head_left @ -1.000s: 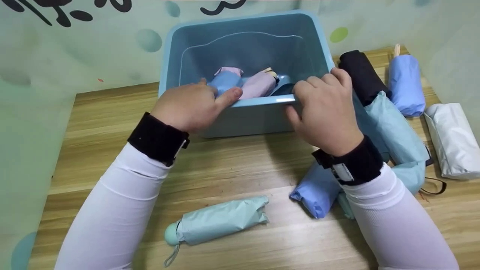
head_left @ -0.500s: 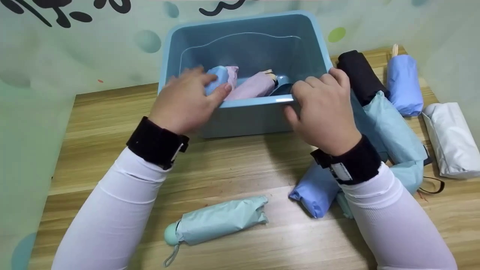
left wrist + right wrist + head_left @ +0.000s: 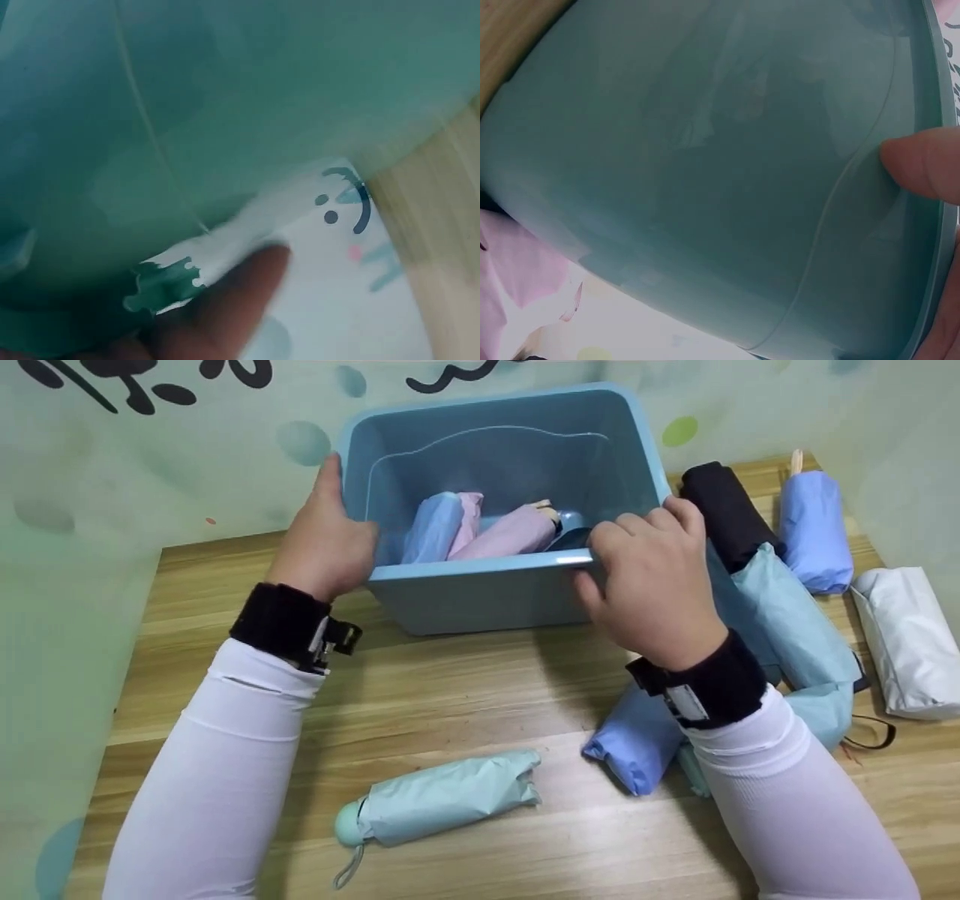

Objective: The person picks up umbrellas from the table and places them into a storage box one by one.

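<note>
In the head view, a blue plastic storage bin point(image 3: 480, 600) stands at the back wall, its front tilted toward me. My right hand point(image 3: 656, 577) grips its front right rim, fingers over the edge and thumb on the outside; that thumb point(image 3: 922, 165) shows against the bin wall in the right wrist view. At the left rim, my left hand point(image 3: 322, 536) holds the side, one finger pointing up along the outside and the thumb at the rim. Inside the bin lie a blue folded umbrella point(image 3: 435, 529), pink folded umbrellas point(image 3: 517, 531) and something dark, partly hidden.
A mint folded umbrella point(image 3: 450, 795) lies in front. To the right are a black umbrella point(image 3: 727, 514), a blue one point(image 3: 816, 531), a light teal one point(image 3: 802, 622), a white one point(image 3: 911, 645) and another blue one point(image 3: 637, 739) beside my right forearm. Walls border the wooden tabletop point(image 3: 450, 690).
My left hand has let go of the blue umbrella, which now leans at the bin's left, and has moved left onto the bin's left rim. The right hand stays put.
</note>
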Motion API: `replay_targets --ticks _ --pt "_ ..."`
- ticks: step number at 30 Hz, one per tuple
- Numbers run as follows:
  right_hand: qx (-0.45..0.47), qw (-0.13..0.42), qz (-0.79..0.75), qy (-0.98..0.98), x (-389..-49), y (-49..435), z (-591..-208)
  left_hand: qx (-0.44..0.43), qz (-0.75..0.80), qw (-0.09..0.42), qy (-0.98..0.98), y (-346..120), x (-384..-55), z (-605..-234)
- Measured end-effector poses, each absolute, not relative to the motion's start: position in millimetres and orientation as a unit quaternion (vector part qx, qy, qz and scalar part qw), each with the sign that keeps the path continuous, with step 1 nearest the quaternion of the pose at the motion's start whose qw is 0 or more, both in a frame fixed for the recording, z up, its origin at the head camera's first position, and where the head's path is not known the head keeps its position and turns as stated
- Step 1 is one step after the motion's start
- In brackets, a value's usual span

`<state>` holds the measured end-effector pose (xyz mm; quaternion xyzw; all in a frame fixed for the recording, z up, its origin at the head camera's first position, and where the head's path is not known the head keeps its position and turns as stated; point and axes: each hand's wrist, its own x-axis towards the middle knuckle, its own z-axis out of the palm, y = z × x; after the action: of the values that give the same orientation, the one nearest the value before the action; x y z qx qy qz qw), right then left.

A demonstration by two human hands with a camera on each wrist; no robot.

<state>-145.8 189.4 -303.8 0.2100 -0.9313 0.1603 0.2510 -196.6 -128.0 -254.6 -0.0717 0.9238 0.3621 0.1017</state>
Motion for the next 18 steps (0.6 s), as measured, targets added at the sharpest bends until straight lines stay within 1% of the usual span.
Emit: replay_targets --ticks 7,13,18 --pt "0.215 0.261 0.162 -0.927 -147.5 190.5 -303.0 -0.079 0.414 0.110 0.900 -132.0 -199.9 -255.8" --pt "0.215 0.264 0.159 -0.927 -147.9 194.1 -304.1 -0.072 0.383 0.108 0.914 -128.7 -201.8 -255.7" --pt "0.213 0.254 0.164 -0.929 -148.5 198.0 -304.3 -0.079 0.351 0.116 0.926 -123.3 -204.2 -253.7"
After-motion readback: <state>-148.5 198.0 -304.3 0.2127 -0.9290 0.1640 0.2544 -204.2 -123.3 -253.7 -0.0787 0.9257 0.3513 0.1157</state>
